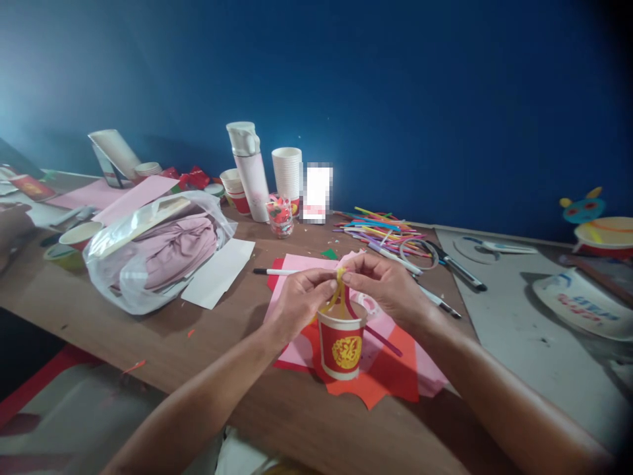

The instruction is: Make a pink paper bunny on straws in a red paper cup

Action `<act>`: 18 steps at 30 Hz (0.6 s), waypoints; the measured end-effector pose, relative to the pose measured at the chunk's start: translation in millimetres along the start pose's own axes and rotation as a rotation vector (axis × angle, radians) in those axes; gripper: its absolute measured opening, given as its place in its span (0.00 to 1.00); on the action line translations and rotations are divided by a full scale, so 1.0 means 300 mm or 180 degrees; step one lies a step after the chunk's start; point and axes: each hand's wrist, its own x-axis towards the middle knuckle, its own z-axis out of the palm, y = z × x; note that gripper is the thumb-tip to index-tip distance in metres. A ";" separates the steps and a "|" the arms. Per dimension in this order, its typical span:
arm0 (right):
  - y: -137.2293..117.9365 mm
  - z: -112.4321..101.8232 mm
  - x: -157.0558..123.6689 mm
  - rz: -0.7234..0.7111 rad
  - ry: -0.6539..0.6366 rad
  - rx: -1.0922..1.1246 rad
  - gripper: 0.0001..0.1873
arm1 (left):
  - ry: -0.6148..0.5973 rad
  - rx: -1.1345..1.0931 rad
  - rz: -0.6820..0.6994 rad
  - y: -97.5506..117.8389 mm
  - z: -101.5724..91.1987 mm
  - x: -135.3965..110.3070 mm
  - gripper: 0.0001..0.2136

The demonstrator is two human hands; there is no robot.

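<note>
A red and white paper cup (pixel 342 346) with a yellow printed emblem stands upright in front of me. Bent yellow strips (pixel 338 298), which look like pipe cleaners, rise over its mouth and come together above it. My left hand (pixel 311 293) pinches them near the top from the left. From the right, the thumb and fingertips of my right hand (pixel 376 277) close on the same yellow bundle. A dark pink strip (pixel 383 340) curves down over the cup and sticks out to its right. Beneath lie pink paper (pixel 297 343) and cut orange-red paper (pixel 368 389).
Colourful thin sticks (pixel 383 227) lie in a pile at the back, near tape (pixel 420 254) and a utility knife (pixel 459 267). A tumbler (pixel 251 178) and stacked cups (pixel 287 175) stand by the wall. Leftward are a plastic bag (pixel 148 284) and white paper (pixel 217 274).
</note>
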 end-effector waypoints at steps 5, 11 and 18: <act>-0.004 0.000 0.000 0.0137 0.0026 0.0119 0.12 | -0.0063 0.0004 -0.0041 0.002 0.005 -0.003 0.11; 0.001 -0.002 -0.001 0.0207 0.0064 0.0082 0.10 | 0.0013 -0.0142 -0.0073 -0.001 -0.001 0.005 0.15; 0.004 0.007 0.000 0.0120 0.0046 0.0049 0.11 | -0.0039 -0.0025 -0.0070 0.004 -0.010 0.006 0.11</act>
